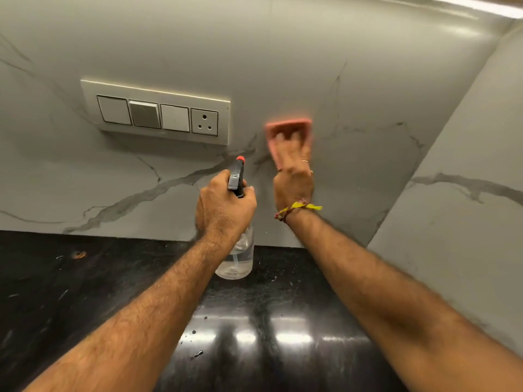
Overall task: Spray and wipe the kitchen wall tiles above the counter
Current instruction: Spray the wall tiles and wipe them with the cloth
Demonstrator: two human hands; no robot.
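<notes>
The wall tiles (353, 89) are grey-white marble with dark veins, rising above a black counter. My left hand (223, 206) grips the neck of a clear spray bottle (236, 261) with a black trigger head and a red nozzle tip that points at the wall. The bottle's base is at the counter's back edge. My right hand (294, 171) presses a pink cloth (285, 127) flat against the tile, right of the switch panel. The hand and cloth are motion-blurred. A yellow and red thread band circles my right wrist.
A cream switch panel (155, 111) with three switches and one socket is set in the wall at the left. The glossy black counter (85, 284) runs below, with light reflections. A side wall (458, 193) closes the corner on the right.
</notes>
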